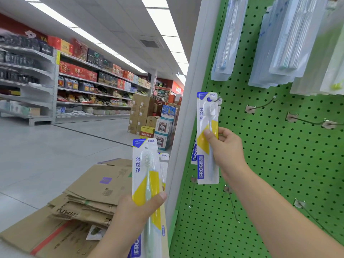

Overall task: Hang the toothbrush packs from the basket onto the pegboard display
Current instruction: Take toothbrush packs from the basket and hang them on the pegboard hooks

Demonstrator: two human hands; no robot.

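My right hand (226, 148) pinches a white, yellow and blue toothbrush pack (207, 116) upright against the left edge of the green pegboard (275, 164). The top of this pack sits at a metal hook (218, 99), where another pack hangs behind it. My left hand (137, 211) grips a few more of the same packs (146, 170), held upright lower left, beside the white post. No basket is in view.
Several bare metal hooks (264, 106) stick out of the pegboard right of and below the held pack. Clear toothbrush packs (283, 40) hang along the top. Flattened cardboard boxes (89, 194) lie lower left. Store shelves (78, 86) and stacked cartons line the aisle.
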